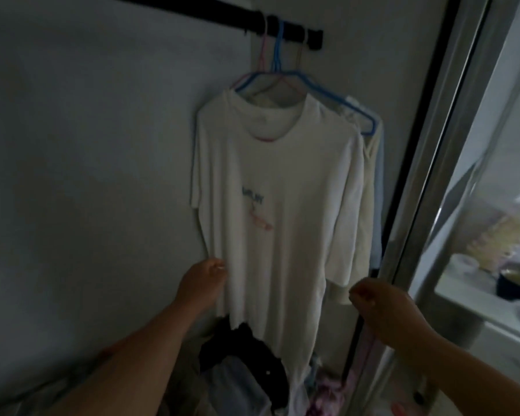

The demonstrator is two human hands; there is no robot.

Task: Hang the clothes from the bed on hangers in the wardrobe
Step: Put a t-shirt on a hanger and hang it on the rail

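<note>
Both hands are up in front of the wardrobe. The white T-shirt (pixel 270 187) hangs straight above them, on a pink hanger (pixel 263 139) whose bar shows through the neckline, hooked over the black rail (pixel 174 9) high above the left hand. A blue hanger (pixel 327 94) hangs beside it, up and over toward the right hand's side, with a cream garment (pixel 368 181) and a pale blue garment (pixel 378 187) tucked behind the shirt there.

The left hand (pixel 200 285) is at the shirt's left edge, low down, fingers bunched and touching the fabric; whether it is truly pinching the cloth, the dim light won't let me say. The right hand (pixel 382 307) hovers just beyond the shirt's right sleeve, fingers curled in, thumb and fingertips close together; a thin pinkish strand seems to hang under it, but I can't tell if it is held.

Below and between the two forearms lies a heap of dark clothing (pixel 246 352), with something patterned in pink (pixel 324 388) nearer the right arm. Just beyond the right hand stands the wardrobe's metal door frame (pixel 439 163).
</note>
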